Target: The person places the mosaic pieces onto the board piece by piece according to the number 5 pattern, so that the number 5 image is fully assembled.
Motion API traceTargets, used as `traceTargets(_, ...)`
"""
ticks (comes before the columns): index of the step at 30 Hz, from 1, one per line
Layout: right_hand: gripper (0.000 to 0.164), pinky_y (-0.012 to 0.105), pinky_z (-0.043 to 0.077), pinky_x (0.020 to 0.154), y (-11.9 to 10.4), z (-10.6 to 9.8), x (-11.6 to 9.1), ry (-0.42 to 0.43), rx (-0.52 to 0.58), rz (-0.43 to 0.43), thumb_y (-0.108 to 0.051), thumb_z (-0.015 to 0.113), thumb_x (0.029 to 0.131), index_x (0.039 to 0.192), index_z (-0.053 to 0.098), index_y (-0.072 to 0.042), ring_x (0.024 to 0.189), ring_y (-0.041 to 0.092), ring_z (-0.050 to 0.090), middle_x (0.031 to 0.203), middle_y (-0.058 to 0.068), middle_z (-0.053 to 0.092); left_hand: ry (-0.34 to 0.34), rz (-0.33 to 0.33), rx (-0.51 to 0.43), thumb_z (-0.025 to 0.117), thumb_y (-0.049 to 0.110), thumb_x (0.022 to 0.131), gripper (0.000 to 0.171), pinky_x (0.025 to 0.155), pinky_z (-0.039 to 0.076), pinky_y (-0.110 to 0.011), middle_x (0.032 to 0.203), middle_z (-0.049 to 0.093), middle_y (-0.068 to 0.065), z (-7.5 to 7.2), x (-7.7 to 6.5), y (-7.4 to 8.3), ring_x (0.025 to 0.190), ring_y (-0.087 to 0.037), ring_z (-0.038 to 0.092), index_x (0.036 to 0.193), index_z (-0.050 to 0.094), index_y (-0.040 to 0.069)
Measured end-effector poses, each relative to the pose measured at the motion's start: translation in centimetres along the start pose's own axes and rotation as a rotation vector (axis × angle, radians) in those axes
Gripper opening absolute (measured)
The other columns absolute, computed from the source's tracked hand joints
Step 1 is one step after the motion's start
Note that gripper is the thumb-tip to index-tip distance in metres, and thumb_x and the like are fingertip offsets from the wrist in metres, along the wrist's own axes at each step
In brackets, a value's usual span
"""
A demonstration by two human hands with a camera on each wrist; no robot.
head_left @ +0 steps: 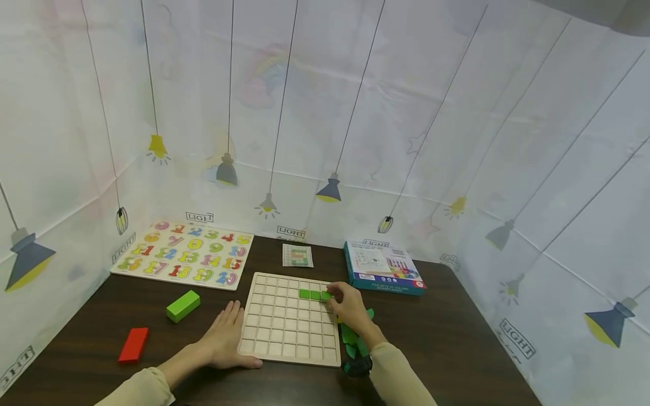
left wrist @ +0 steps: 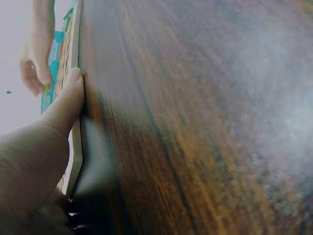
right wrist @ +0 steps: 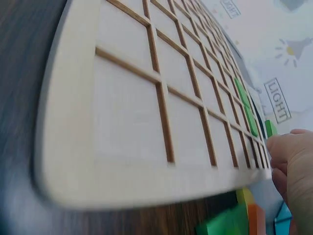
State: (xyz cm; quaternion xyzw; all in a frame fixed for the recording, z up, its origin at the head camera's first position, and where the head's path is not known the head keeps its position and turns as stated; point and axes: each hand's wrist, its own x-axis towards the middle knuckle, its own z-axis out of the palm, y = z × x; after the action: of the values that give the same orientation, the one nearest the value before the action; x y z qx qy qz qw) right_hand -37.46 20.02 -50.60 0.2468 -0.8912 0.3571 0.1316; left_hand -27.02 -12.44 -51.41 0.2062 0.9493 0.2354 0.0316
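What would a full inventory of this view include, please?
Table: one, dark brown, foreground
Backdrop: one, white with lamps, behind table
Grid board: one, pale wood, table centre
Green squares: two, green, on grid board
Green piece: one, green, pinched beside those squares
Loose pieces: count unclear; green, yellow, orange; right of grid board
Number board: one, multicoloured, far left
Green block: one, green, left of grid board
Red block: one, red, near left
Card: one, multicoloured, beyond grid board
Box: one, blue-white, far right
Grey object: one, grey, top right
Black device: one, black, right wrist
Sleeves: two, cream, both forearms
Left grip: one, bare, touching grid board
Right grip: one, bare, holding green piece
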Motion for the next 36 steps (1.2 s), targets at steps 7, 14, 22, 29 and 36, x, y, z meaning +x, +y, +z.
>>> traceTargets(7,0.028,0.031,0.053,0.076,-0.5,1.7,1.7,0.004,-0.013,-0.054,0.003,0.069,0.082,0.109,0.063,0.001,0.09,0.023,0.062,0.099,0.01,0.065,-0.003,-0.006,0.013,0.063,0.077,0.065,0.129,0.107,0.018,-0.058,0.147,0.014,-0.038,0.1,0.1,0.0,0.137,-0.049,0.009,0.141,0.021,-0.017)
traceTargets(14,0.025,0.029,0.052,0.078,-1.4,3.2,3.0,-0.008,-0.042,-0.063,0.0,0.071,0.082,0.106,0.064,0.0,0.089,0.019,0.062,0.097,0.007,0.065,0.001,-0.005,0.015,0.064,0.077,0.065,0.128,0.108,0.017,-0.057,0.147,0.013,-0.037,0.1,0.2,-0.2,0.138,-0.048,0.008,0.142,0.02,-0.016)
traceTargets(22,0.027,0.032,0.052,0.077,-2.2,4.7,3.5,-0.042,-0.047,-0.062,0.0,0.07,0.083,0.109,0.064,0.0,0.09,0.019,0.062,0.1,0.007,0.065,0.009,0.002,0.008,0.064,0.076,0.065,0.128,0.108,0.017,-0.058,0.147,0.013,-0.037,0.3,0.0,-0.3,0.137,-0.048,0.008,0.141,0.021,-0.017)
traceTargets(29,0.028,0.033,0.051,0.079,-2.7,5.4,3.8,-0.089,-0.043,-0.053,-0.002,0.07,0.084,0.111,0.063,-0.001,0.093,0.021,0.061,0.103,0.007,0.064,0.013,-0.007,0.023,0.063,0.078,0.065,0.128,0.108,0.018,-0.056,0.147,0.015,-0.037,0.4,0.1,-0.1,0.137,-0.048,0.009,0.141,0.022,-0.017)
traceTargets(36,0.029,0.035,0.05,0.084,-3.1,5.9,4.2,-0.153,-0.033,-0.036,-0.003,0.069,0.085,0.114,0.062,-0.002,0.1,0.025,0.06,0.108,0.01,0.062,0.022,-0.01,0.015,0.063,0.078,0.064,0.129,0.108,0.018,-0.055,0.147,0.015,-0.036,0.2,0.1,-0.2,0.138,-0.047,0.01,0.141,0.023,-0.016)
